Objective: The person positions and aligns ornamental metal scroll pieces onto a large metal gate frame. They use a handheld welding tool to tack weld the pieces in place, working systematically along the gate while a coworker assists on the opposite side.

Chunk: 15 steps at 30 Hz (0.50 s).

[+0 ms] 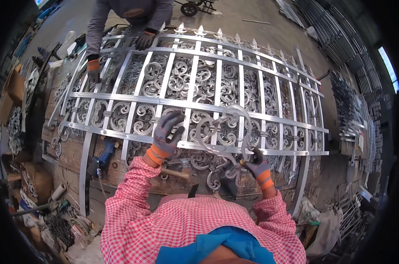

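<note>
At the near edge of the tabletop, the right hand grips a metal scroll low, apparently leaving its curves free; the left hand hovers open by the railing.

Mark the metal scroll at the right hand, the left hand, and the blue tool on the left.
Metal scroll (249, 132): head view, on the right side of its loop.
Left hand (165, 136): head view, on the middle of the glove.
Blue tool (106, 152): head view, on its body.
</note>
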{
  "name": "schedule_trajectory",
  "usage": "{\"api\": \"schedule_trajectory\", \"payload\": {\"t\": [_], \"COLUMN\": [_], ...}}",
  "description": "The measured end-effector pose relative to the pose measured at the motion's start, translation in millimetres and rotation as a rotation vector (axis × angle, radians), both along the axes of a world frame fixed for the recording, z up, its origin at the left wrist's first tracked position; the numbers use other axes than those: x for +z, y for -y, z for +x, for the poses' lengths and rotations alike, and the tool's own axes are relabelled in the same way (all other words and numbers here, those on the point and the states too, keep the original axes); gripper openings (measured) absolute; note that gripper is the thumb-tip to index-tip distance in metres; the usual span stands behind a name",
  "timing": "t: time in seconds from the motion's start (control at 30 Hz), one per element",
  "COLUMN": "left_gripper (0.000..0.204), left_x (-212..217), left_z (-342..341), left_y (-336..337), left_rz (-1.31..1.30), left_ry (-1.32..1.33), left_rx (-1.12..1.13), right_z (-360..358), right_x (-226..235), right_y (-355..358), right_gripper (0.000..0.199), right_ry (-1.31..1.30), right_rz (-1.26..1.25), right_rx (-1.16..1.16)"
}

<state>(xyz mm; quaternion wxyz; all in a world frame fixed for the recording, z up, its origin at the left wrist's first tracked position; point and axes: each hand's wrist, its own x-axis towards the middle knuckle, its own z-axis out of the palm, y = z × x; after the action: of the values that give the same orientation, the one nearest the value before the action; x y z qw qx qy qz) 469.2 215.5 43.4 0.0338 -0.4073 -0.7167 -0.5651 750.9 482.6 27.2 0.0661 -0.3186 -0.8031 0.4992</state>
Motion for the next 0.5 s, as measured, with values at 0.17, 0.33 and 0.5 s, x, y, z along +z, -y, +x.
{"api": "schedule_trajectory", "payload": {"t": [0.17,0.33,0.5], "left_gripper": [0.077,0.070,0.070], "left_x": [-131,-151,-143], "left_z": [-10,-4,-3], "left_y": [-5,-25,-29], "left_rz": [-0.835,-0.992,-1.072], "left_ry": [-0.061,-0.107,-0.086], "left_rx": [0.525,0.792,0.773], "right_z": [-50,-130,-172], "right_x": [-67,-85,-107], "right_y": [-83,-130,-160], "right_gripper": [0.073,0.084,0.050], "right_ry": [-0.186,0.003,-0.166], "right_rz": [0.069,0.252,-0.702], "right_rx": [-0.332,-0.508,-0.314]}}
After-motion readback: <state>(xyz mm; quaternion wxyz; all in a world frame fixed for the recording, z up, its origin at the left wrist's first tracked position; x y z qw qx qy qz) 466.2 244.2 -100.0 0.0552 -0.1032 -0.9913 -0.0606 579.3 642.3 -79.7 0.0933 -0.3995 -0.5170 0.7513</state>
